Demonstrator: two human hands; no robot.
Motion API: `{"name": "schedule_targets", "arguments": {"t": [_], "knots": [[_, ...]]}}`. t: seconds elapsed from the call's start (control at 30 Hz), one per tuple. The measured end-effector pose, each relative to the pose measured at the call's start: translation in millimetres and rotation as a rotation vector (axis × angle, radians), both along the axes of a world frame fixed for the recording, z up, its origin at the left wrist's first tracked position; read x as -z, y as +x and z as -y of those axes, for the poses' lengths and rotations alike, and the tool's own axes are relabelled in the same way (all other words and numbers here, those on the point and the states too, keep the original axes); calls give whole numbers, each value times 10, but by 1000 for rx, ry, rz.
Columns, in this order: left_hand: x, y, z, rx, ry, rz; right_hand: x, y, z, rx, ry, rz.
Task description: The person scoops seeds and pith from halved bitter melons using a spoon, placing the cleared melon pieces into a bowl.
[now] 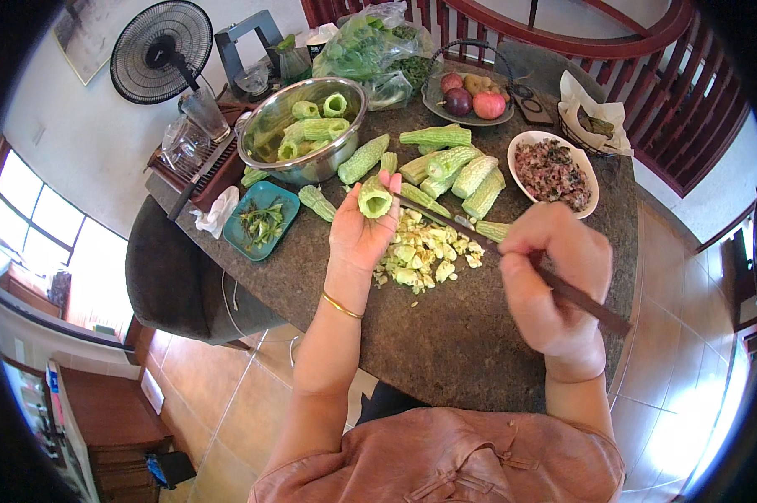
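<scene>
My left hand [363, 242] cradles a hollowed bitter melon piece [373, 200], its open end facing me. My right hand [558, 276] grips a dark chopstick [438, 217]. The thin tip of the chopstick reaches my left fingers beside the melon piece; whether it touches the melon cannot be told. Below and right of my left hand lies a pile of pale scooped-out pith and seeds [419, 251] on the stone-look table [454, 346]. Behind the pile, several uncut-looking bitter melon pieces [457, 165] are heaped together.
A steel bowl [303, 166] holds several hollow melon pieces. Left are a teal tray of green scraps [261, 220], a crumpled tissue [218, 210] and a knife [196, 179]. A white bowl of minced filling [553, 173] stands right. Behind are a fruit basket [469, 116] and bagged greens [372, 50].
</scene>
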State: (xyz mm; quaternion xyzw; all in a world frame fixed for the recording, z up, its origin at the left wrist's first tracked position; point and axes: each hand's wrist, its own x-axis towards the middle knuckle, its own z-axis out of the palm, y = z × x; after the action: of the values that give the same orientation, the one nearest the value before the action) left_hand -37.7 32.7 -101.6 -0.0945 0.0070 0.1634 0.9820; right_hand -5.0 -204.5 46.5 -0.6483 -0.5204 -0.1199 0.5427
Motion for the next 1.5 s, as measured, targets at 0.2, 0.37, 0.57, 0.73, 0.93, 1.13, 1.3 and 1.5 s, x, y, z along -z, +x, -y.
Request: {"name": "schedule_targets", "arguments": {"t": [0.2, 0.37, 0.57, 0.73, 0.93, 1.13, 1.3, 1.5], "knots": [[-44, 23, 33, 37, 157, 58, -45, 86, 35, 48, 45, -124], [-288, 2, 293, -283, 913, -103, 157, 411, -209, 37, 105, -273], [-372, 10, 470, -448, 1280, -115, 459, 716, -378, -122, -68, -156], [-301, 32, 521, -593, 1416, -172, 695, 738, -551, -207, -210, 107], [-311, 5, 531, -766, 1541, -292, 608, 769, -561, -188, -217, 130], [-345, -9, 512, -789, 1615, -309, 515, 697, -514, -80, -238, 187], [-305, 7, 494, -748, 1549, -271, 496, 682, -489, 47, -260, 296], [-304, 2, 490, -737, 1555, -235, 477, 676, -475, 102, -269, 368]]}}
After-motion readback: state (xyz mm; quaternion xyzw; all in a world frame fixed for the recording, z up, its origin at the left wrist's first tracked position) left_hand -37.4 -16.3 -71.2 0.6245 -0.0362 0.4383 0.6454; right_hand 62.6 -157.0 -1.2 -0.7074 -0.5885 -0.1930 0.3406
